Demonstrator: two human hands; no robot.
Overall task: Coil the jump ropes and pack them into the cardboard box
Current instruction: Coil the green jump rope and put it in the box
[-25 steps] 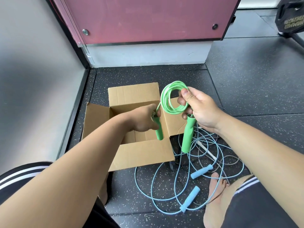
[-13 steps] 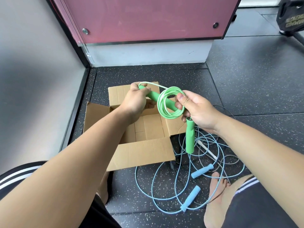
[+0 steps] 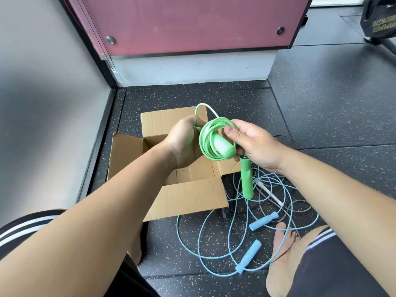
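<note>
Over dark flooring [image 3: 321,108], handle [image 3: 222,146] now pokes through coil [image 3: 205,133].

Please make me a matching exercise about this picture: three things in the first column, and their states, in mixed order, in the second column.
Column 1
1. green rope
2. blue rope
3. cardboard box

Column 2
A. open, flaps spread
B. coiled, held above the box
C. loose on the floor

Pairs: 1-B, 2-C, 3-A

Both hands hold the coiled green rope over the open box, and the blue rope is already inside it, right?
No: the head view shows the blue rope loose on the floor beside the box. The rest is right.
</note>
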